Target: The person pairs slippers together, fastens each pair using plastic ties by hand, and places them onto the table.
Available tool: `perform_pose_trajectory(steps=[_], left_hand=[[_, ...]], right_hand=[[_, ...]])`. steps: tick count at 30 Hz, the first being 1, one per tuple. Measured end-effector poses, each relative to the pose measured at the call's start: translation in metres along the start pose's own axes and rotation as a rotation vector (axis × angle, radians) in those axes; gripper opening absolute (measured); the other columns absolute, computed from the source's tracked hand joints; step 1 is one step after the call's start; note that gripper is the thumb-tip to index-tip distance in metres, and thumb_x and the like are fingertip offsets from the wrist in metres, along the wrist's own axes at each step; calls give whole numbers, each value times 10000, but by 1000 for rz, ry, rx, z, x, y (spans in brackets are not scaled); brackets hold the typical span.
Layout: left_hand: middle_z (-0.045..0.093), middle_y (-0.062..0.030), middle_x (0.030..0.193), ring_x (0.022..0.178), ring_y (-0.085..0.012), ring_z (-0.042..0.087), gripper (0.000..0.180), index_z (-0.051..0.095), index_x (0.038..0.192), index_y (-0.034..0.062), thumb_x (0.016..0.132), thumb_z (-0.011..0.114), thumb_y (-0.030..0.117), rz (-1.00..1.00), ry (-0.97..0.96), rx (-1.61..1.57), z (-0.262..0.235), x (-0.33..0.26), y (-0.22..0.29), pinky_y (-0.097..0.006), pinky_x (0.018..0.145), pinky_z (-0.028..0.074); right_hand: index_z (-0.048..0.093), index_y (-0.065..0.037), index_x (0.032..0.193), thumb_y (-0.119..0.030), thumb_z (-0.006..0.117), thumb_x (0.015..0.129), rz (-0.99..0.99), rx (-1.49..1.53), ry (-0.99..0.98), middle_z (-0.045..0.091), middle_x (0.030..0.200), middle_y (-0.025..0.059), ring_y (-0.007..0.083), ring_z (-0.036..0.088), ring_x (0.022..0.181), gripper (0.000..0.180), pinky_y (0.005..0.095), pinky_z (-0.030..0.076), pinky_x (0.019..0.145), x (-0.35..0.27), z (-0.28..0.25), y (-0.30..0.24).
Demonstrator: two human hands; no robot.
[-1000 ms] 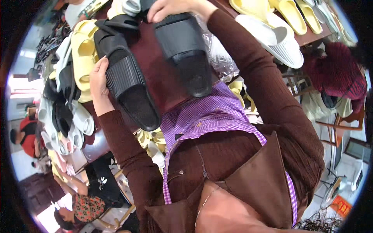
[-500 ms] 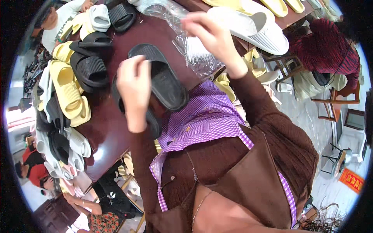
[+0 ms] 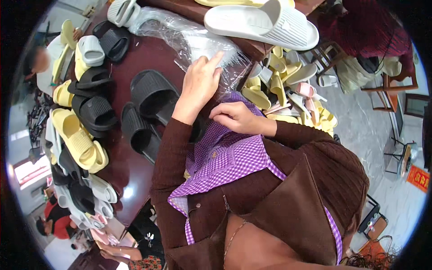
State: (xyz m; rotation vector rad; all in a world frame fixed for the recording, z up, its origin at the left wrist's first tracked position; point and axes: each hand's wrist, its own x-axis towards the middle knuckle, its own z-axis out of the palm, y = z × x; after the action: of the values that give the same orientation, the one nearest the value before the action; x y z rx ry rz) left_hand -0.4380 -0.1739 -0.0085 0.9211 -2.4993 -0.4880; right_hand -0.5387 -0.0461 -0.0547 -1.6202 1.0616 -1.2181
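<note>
Clear plastic [image 3: 200, 42] lies near the loosely spread left hand [image 3: 199, 85] — probably a fetching step, needing a pinch; right hand's [image 3: 238, 118] grip unclear.

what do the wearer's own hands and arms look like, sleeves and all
The left sleeve and right sleeve are dark brown, knit-looking, ending in plain cuffs near the wrists. The left hand and right hand are ungloved, with no ring or watch visible.

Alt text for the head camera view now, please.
The person's left hand extends toward clear plastic packaging, the right hand curled over a purple checked apron. Two black slippers lie beside them on a dark red table, with more slippers to their left.
</note>
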Motion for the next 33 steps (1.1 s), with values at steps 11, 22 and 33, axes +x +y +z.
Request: perform_pose_trajectory(steps=[11,22,33], left_hand=[[550,-102,806,777,-269,576,306,631,1059,83,763,554,89,359,121,278,21,18,4,-369,697,466],[559,-84,872,777,-236,566,210,600,916,10,727,562,93,472,285,255,-11,-2,-5,-334,695,472],[583,-113,890,766,-268,576,209,597,902,1,711,679,27,324,355,146,-39,-53,3,-354,674,468]], right_hand=[[635,17,931,-33,591,841,-29,2,12,673,841,149,251,673,765,112,327,530,690,7,2,3],[634,23,920,-31,586,846,-30,43,-10,668,828,146,236,671,746,103,317,528,668,12,4,2],[633,21,941,3,603,836,-34,-1,51,653,816,128,207,649,726,111,290,513,660,24,-4,-13]])
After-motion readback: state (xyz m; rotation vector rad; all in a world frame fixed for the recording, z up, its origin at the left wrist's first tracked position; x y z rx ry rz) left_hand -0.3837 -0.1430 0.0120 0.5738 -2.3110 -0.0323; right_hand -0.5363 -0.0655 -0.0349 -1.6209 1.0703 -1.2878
